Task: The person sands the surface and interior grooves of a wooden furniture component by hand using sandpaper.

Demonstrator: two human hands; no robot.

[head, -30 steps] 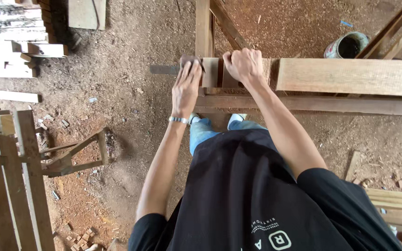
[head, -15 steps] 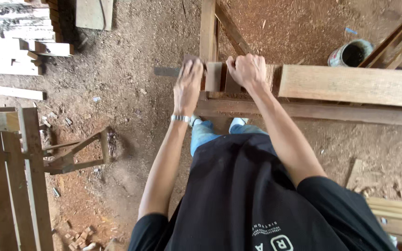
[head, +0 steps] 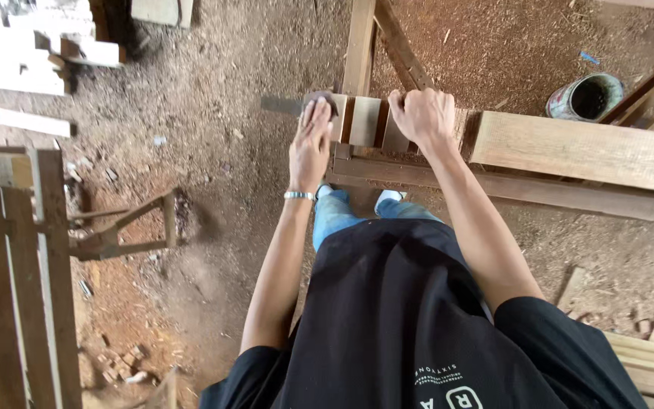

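Head view looks straight down on a person whose left hand (head: 310,148) lies flat, fingers extended, pressing a small dark pad (head: 319,101) against the end of a row of short upright wooden slats (head: 365,121) on a rough timber bench (head: 569,151). The right hand (head: 421,115) is curled over the slats further right, gripping their top edge. Splinters from the raw wood could catch the bare fingers, and the pad might slip off the slat's left edge. A round paint-stained tin (head: 588,96) stands far right on the sawdust floor (head: 213,151); its dark inside shows no contents.

Dark object (head: 319,100) under left hand (head: 310,145)
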